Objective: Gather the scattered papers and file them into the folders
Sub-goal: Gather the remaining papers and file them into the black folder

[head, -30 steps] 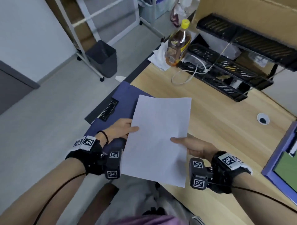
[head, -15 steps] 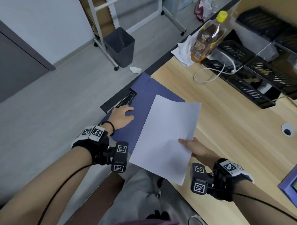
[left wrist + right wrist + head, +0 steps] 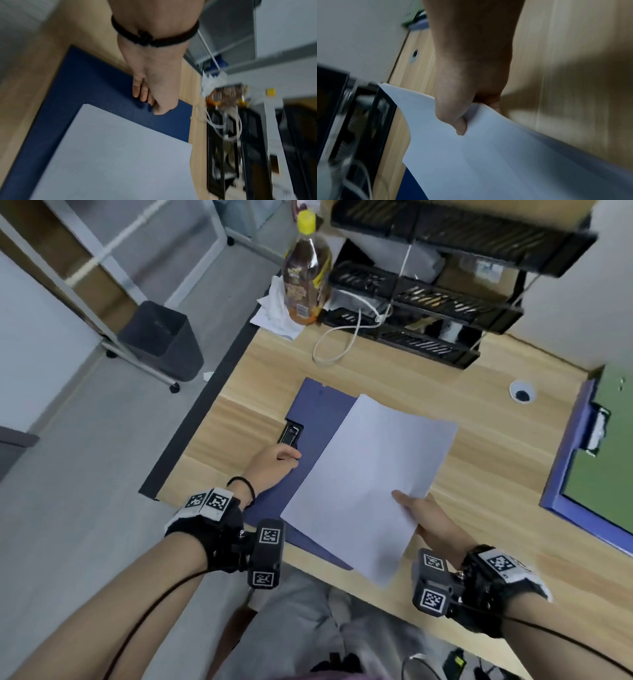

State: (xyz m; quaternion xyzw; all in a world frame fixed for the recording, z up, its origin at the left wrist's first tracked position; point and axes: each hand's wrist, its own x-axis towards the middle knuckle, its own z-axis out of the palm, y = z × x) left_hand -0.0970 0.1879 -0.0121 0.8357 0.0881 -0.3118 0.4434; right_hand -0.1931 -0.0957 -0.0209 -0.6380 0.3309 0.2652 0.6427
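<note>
We're in an office, no question: a light wood-grain desk (image 3: 428, 385) fills the middle of the head view, with a round cable grommet hole (image 3: 522, 392) at the right. Up top sits a black mesh tiered paper tray (image 3: 421, 302), a looped white cable (image 3: 339, 344) trailing from it, and beside that a yellow-capped plastic drink bottle (image 3: 306, 275). Down on the grey floor at upper left, a dark grey waste bin (image 3: 161, 340) by a white wheeled metal frame (image 3: 113, 268). A dark blue clip folder (image 3: 315, 419) lies open on the desk
</note>
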